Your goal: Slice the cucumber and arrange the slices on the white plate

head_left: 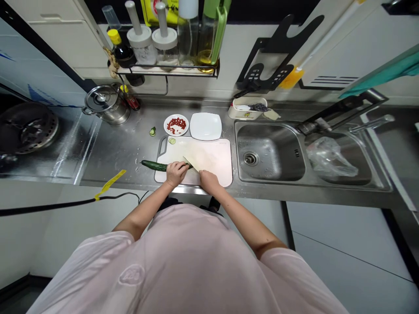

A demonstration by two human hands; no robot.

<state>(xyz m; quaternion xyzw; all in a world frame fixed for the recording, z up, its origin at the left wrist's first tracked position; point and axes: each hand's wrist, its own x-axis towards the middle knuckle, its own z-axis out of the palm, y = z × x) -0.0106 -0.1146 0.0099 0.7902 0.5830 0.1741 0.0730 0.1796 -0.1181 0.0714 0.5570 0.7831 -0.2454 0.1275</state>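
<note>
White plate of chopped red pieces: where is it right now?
In the head view, the round white plate sits on the steel counter behind the cutting board, just left of a square white plate.

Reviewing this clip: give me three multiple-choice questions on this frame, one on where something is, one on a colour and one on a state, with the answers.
1. Where does the cucumber lie?
A. Across the left edge of the cutting board
B. In a sink basin
C. On the square white plate

2. What colour are the chopped pieces on the round plate?
A. Green
B. White
C. Red

3. What state is the steel pot in?
A. Lid on
B. Lid off, lying beside it
C. Tipped on its side

1: A. Its tip sticks out past the board, while the left hand rests on it next to the knife in the right hand.
2: C. The pieces on the plate show red.
3: A. The lid sits on top of the upright pot.
</note>
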